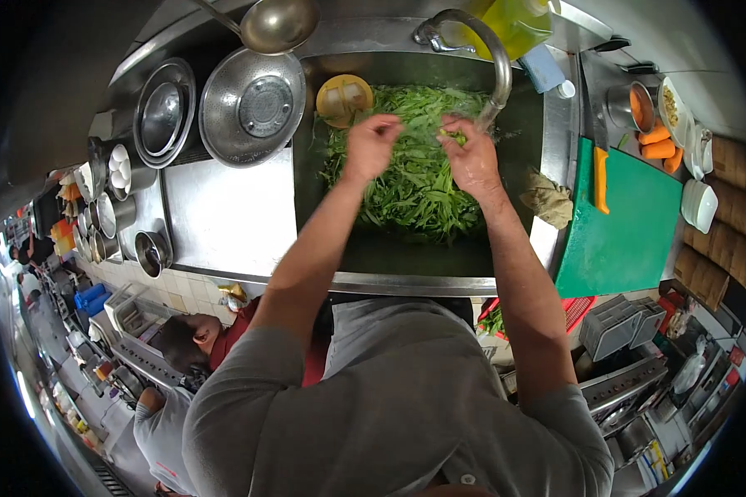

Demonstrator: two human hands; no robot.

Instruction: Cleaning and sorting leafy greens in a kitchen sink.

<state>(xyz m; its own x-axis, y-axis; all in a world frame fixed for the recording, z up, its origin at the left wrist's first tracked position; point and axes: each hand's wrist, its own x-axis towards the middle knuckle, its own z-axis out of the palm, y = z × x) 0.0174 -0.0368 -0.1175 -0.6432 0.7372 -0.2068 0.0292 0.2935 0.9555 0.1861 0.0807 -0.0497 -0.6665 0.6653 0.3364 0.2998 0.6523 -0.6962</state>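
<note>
Leafy greens with long narrow leaves fill much of a metal sink in front of me. My right hand is closed around a small bunch of green stems, close to the mouth of the curved faucet. Over the left part of the greens is my left hand, fingers curled and blurred by motion. Whether it pinches anything is too blurred to tell. A yellow round container with something pale inside sits in the sink's far left corner.
Left of the sink stand a metal colander, a ladle and nested bowls. On the right are a crumpled cloth, a green cutting board, a yellow-handled knife and carrots. A person in red is behind me.
</note>
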